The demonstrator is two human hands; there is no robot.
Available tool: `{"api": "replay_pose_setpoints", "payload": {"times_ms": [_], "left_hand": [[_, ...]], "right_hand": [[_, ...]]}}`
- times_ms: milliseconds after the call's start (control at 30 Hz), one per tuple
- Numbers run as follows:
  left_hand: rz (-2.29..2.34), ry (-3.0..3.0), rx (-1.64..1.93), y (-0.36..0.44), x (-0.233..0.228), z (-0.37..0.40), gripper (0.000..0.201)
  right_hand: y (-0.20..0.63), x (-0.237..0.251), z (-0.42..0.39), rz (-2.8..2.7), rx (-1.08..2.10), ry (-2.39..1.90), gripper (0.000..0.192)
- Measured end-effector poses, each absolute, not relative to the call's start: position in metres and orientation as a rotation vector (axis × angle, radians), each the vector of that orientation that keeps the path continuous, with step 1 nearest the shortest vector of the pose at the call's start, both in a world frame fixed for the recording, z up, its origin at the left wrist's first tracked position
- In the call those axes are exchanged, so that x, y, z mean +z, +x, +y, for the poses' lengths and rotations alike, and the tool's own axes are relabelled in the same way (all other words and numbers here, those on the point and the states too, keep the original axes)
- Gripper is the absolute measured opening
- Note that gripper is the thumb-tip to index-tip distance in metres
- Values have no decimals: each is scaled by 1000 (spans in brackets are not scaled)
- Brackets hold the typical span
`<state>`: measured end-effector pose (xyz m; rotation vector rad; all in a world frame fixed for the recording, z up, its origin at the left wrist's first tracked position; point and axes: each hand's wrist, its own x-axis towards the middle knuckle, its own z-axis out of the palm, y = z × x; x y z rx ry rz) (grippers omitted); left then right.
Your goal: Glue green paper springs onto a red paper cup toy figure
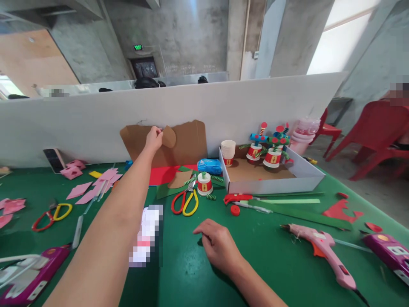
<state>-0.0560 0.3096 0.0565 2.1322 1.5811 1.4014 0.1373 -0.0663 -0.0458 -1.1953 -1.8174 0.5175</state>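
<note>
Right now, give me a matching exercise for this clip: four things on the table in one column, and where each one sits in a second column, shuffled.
Things:
1. brown cutout
2. glue gun
3. paper cups
4. scissors

Places:
A. stacked inside the white box
B. on the green table, right of the right hand
C. pinched in the left hand against the cardboard
D. flat on the table, beyond the right hand

Pairs: 1-C, 2-B, 3-A, 4-D

A brown rounded cardboard cutout (pixel 169 137), held upright against the larger cardboard sheet (pixel 188 143), sits at 12 o'clock on the table (pixel 271 264).
</note>
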Motion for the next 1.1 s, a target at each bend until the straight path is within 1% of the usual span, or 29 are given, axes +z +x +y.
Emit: {"api": "replay_pose_setpoints", "payload": {"times_ms": [167, 333, 400, 533, 633, 700, 800, 933, 1033, 1100], "left_hand": [[1597, 2139, 1380, -61, 62, 299, 6], [1823, 2066, 1262, -66, 60, 291, 5], [1909, 2014, 1192, -69, 48, 285, 6], [2087, 1889, 953, -78, 8, 264, 6], [2178, 1842, 809, -85, -13, 246, 11], [2197, 1886, 751, -83, -18, 237, 17], [2085, 2081, 657, -65, -15, 228, 23], [1687, 2363, 425, -24, -16, 221, 19], [1535, 2424, 365, -3, -21, 215, 32], [1497, 2422, 425, 1, -21, 212, 37]], "right_hand": [[138, -48, -64, -1815, 494, -1201, 36], [138, -50, -63, -1819, 479, -1192, 35], [138, -50, -63, -1825, 479, -1194, 35], [138, -50, -63, -1847, 469, -1212, 36], [138, -50, -63, -1854, 472, -1215, 36], [137, -50, -64, -1853, 481, -1212, 36], [137, -50, -63, -1862, 497, -1215, 36], [137, -49, -63, -1876, 526, -1249, 36], [139, -49, -62, -1874, 534, -1279, 36], [140, -49, -62, -1873, 533, -1294, 36]]}}
